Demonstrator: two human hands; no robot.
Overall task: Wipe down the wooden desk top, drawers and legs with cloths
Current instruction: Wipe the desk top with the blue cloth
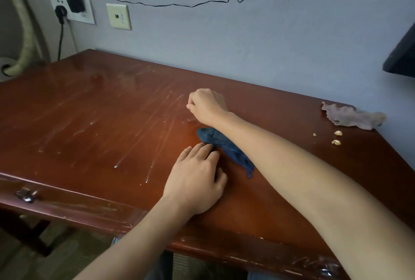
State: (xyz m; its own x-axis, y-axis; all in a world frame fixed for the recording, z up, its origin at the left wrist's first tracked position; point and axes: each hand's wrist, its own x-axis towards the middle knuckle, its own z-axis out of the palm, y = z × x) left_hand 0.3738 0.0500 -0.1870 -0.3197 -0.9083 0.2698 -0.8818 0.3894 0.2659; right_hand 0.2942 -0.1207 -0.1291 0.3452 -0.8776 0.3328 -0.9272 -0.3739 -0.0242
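Against a pale grey-blue wall with two socket plates [74,9] and a thin black cable [179,5] strung across it stands the reddish wooden surface [89,122], its top streaked with pale scratches and smears. A dark blue cloth [224,145] lies bunched near the middle of the surface, its long axis running from the far left to the near right, the fuller end pointing away toward the wall and the thin tail trailing toward the front edge.

The left hand [197,181] rests flat on the wood with fingers straight, their tips touching the cloth's left side; it holds nothing. The right hand [205,105] is beyond the cloth, fingers curled in toward the thumb over the scratched patch; whether it pinches some small scrap cannot be told. The right forearm crosses above the cloth's far end, hiding part of it.

So the cloth lies just to the right of the left hand's fingertips and on the near side of the right hand; the left hand looks better placed to gather it. A second, pale cloth [352,116] sits crumpled at the far right by the wall, with a few crumbs [336,138] in front of it. A metal drawer handle [27,194] shows on the front at the left.
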